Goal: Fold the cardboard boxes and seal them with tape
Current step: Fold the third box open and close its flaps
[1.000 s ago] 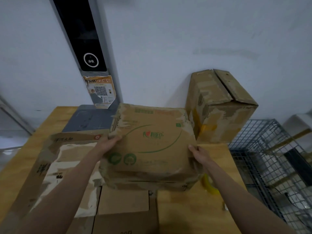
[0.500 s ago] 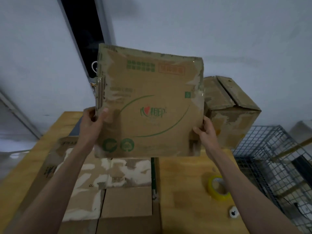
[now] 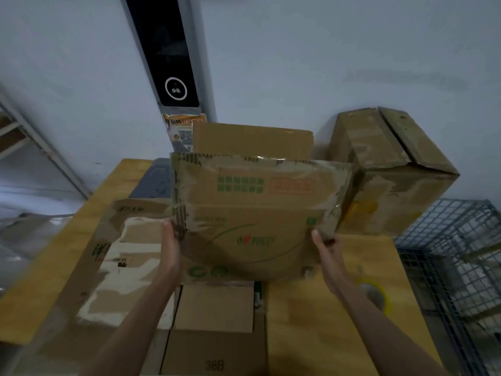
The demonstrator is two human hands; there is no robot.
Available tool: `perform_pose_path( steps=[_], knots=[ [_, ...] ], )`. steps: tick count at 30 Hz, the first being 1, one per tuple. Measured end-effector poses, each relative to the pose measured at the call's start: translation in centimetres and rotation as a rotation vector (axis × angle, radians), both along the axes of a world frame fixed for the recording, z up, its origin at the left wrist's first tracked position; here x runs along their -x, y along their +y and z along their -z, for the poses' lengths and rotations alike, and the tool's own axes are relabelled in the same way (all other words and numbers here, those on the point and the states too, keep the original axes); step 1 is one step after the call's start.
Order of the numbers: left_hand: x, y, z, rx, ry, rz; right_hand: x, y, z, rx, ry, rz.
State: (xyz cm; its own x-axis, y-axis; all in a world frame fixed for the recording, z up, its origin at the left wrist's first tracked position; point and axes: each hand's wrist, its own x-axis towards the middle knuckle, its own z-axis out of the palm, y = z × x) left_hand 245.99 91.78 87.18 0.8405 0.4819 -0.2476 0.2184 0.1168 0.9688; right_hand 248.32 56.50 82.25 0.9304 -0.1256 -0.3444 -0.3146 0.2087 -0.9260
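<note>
The wooden tabletop [image 3: 320, 329] stood against a pale wall [image 3: 298, 63], where a dark panel [image 3: 169, 55] with a round white mark hung above a torn sticker [image 3: 179, 131]. A grey mat [image 3: 153, 183] lay at the tabletop's far edge. At the back right a closed, worn brown box [image 3: 393, 175] sat by the wall, and a wire basket [image 3: 455, 253] stood just off the tabletop's right edge. Flattened cardboard sheets [image 3: 127, 256] covered the left and near part of the tabletop, and a yellow tape roll [image 3: 375, 295] lay on the wood beside my right forearm.

I held the printed cardboard box [image 3: 252, 213] between both hands, low over the sheets. My left hand [image 3: 170, 240] gripped its left edge, fingers curled round the torn side; my right hand [image 3: 324, 245] pinched its lower right corner. The box leaned away from me, with a plain flap standing up behind its top edge.

Half a second before, I had it raised flat and upright, hiding the lower part of the panel; now it sat lower, its top folding open, and the panel showed again.
</note>
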Motion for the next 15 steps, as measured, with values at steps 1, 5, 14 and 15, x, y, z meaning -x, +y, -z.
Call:
perform_pose_path(
  steps=[1, 5, 14, 15],
  knots=[
    [-0.1, -0.2, -0.1, 0.011, -0.031, -0.004, -0.1, 0.1, -0.2, 0.012, -0.012, -0.001],
    [1.1, -2.0, 0.3, -0.008, -0.095, 0.039, -2.5, -0.4, -0.8, 0.04, -0.078, 0.007],
    [2.5, -7.0, 0.7, -0.076, -0.159, 0.201, -4.7, 1.5, -2.4, -0.144, -0.028, 0.124],
    [1.7, -6.9, 0.1, -0.088, -0.182, 0.173, -3.8, 1.7, -3.0, -0.184, -0.027, 0.117]
  ],
)
